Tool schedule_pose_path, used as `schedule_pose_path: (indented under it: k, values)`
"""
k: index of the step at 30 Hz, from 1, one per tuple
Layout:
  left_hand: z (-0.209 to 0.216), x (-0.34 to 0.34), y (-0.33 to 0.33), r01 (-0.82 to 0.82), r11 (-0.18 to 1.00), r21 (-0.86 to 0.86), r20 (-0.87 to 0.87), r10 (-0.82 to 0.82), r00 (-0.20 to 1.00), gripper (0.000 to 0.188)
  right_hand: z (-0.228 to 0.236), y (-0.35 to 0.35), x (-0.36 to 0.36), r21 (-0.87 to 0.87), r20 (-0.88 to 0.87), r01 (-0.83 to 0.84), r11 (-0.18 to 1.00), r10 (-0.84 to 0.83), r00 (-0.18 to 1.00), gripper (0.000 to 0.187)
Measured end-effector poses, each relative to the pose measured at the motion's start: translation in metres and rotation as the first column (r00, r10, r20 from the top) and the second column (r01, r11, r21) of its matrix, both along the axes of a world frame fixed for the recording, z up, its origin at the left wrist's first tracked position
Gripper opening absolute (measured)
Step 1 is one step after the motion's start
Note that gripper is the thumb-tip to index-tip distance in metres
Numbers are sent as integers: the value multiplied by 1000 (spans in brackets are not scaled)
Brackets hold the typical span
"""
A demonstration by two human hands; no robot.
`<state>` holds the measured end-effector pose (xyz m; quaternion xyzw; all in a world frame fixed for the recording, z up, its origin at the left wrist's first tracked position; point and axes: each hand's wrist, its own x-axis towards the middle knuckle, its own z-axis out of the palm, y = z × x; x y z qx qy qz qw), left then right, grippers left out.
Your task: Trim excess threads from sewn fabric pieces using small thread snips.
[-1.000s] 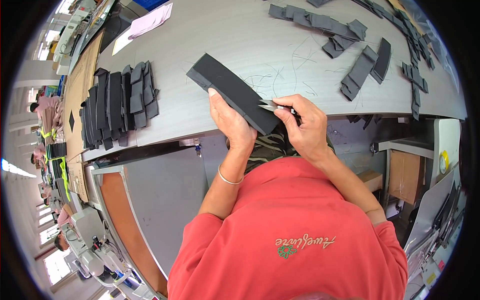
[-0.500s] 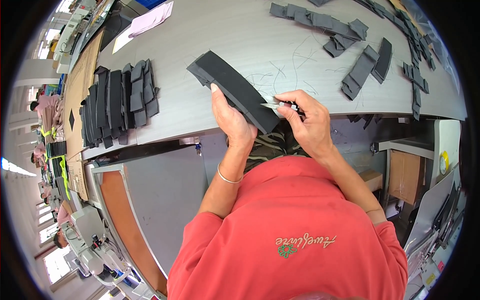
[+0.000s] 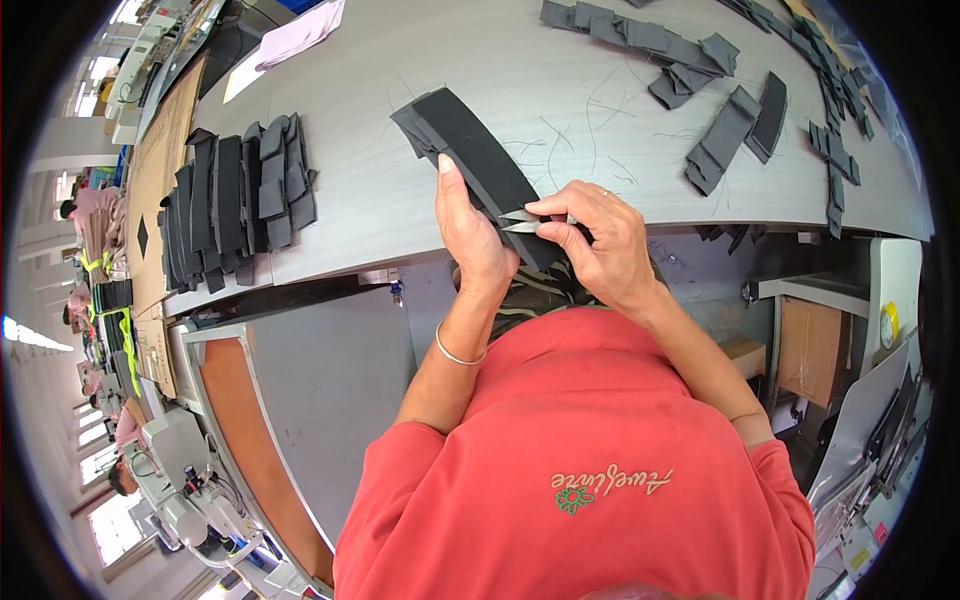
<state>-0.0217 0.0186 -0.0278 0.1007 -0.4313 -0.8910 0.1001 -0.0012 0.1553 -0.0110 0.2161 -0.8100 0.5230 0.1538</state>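
A dark fabric strip (image 3: 475, 140), black on its face with grey folded cloth along one edge, slants over the table's near edge. My left hand (image 3: 470, 225) is closed round its left edge, the thumb lying along the cloth and the other fingers hidden beneath. In my right hand (image 3: 605, 240) are small thread snips (image 3: 518, 222), pinched between thumb and fingers. Their two pointed blades stand apart and lie over the strip's lower part. Whether a thread is between the blades is too small to see.
A row of dark folded strips (image 3: 230, 200) lies on the table (image 3: 370, 50) at left. More grey pieces (image 3: 725, 140) and loose threads (image 3: 600, 120) are spread to the right. Pink sheets (image 3: 300, 35) sit at the far left. Below the right edge stands a cardboard box (image 3: 812, 350).
The snips have moved left and their blades have come apart. The strip has shifted slightly up and right and tilted more upright, with my left hand following.
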Motion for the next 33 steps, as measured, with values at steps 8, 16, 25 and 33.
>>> schedule_pose_path:
  k: [8,16,25,33]
  values:
    - [5,1,-7,114,990,83,54,-119,991,41,8,15,-1,-36,40,24,999,-23,999,10]
    - [12,1,-13,-19,1000,12,132,17,991,40,4,23,15,-26,154,-32,999,36,987,18]
    - [12,1,-13,-24,998,62,110,17,994,39,2,16,14,65,-11,64,996,-64,998,14]
    - [22,3,-8,52,996,74,181,-65,981,41,6,23,8,104,-14,-13,995,15,1000,13]
